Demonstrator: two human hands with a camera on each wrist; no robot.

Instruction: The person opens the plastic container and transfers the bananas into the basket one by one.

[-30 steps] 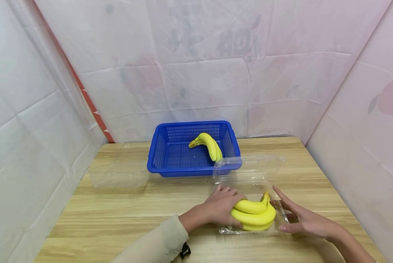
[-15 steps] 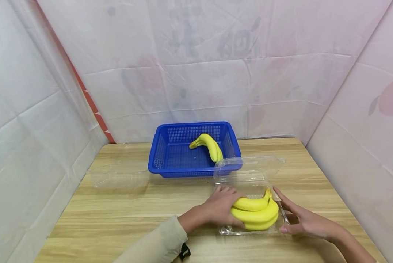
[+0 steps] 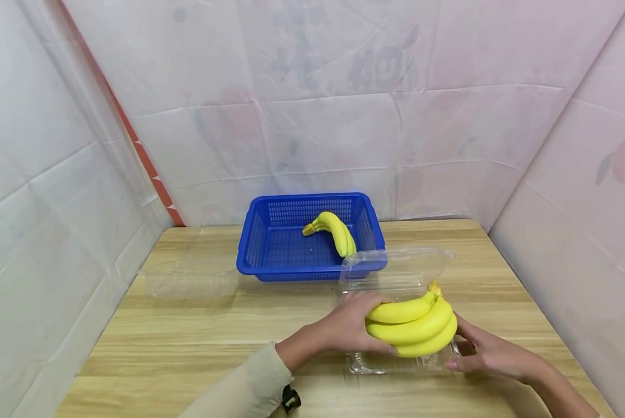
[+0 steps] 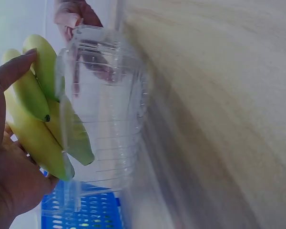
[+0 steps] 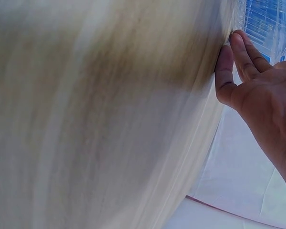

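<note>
Banana bunch (image 3: 410, 324), left hand (image 3: 346, 328) gripping, unlabelled

Left forearm in beige long sleeve (image 3: 239, 389), cuff ending short of wrist; small black strap or buckle (image 3: 290, 399) at 6 o'clock of cuff. Right forearm bare, unsleeved. Hands bare, ungloved.

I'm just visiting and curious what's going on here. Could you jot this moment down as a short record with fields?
Setting: wooden table enclosed by pale sheeting
Left hand: grips a bunch of bananas, raised above the clear plastic box
Right hand: fingers straight, resting against the right end of the clear plastic box
Box lid: open, hinged back toward the basket
Blue basket: behind the box, holds a second banana bunch
Other: another clear container left of the basket
</note>
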